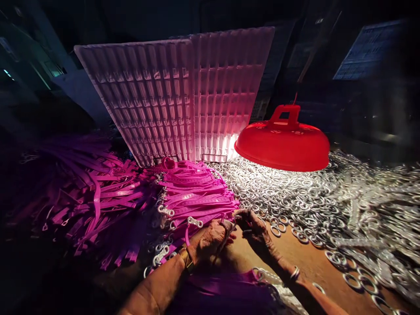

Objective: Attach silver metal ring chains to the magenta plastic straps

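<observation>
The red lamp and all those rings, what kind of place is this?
Probably a small workshop: heaps of metal rings, piles of pink straps, and a red lamp lighting them.

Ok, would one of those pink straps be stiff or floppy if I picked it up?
Probably floppy: the pink straps bend in their heaps. They look thin, so likely light, though the metal links on some could snag.

The single view looks from the person's head, facing forward and down, with the red dome-shaped lamp [282, 144] right of centre at middling range. Nearer than the lamp, the bare forearms enter from the bottom edge; beyond it, the ribbed translucent plastic panels [141, 96] stand leftward, facing the camera.
</observation>
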Demonstrator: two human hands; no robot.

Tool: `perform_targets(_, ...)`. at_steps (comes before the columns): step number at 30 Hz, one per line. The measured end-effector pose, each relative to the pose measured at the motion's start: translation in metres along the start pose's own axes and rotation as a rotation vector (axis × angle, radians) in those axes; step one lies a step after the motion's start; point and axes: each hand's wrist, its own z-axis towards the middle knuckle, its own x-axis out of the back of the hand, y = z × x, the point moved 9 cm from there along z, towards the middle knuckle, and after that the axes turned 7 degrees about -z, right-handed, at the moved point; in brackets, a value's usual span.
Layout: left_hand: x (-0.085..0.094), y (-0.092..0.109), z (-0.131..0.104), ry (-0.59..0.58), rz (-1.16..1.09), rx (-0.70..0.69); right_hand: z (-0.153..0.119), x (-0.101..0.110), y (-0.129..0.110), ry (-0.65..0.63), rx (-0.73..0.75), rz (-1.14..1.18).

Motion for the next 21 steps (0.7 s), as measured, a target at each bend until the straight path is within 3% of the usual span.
perform_targets(4, 0.003, -0.002, 0.013, 0.105, -0.16, -0.026, 0.036, 0.03, -0.008, 0.014, -0.206, 0.47)
perform_targets(6, 0.006, -0.008, 0.019, 0.134, -0.275, -0.003, 0.044, 0.041, -0.011, 0.027, -0.232, 0.533)
perform_targets(8, 0.008, -0.015, 0.025, 0.136, -0.347, 0.02, 0.041, 0.039, -0.01, -0.025, -0.236, 0.473)
perform_targets(13, 0.017, -0.025, 0.027, 0.138, -0.375, 0.018, 0.011, 0.003, 0.008, -0.18, -0.237, 0.214)
perform_targets(17, 0.013, -0.018, 0.017, 0.095, -0.343, -0.066, -0.001, -0.013, 0.011, -0.169, -0.15, 0.095)
perform_targets(21, -0.004, -0.002, 0.01, -0.001, -0.26, -0.172, -0.004, -0.009, 0.006, -0.095, -0.053, -0.007)
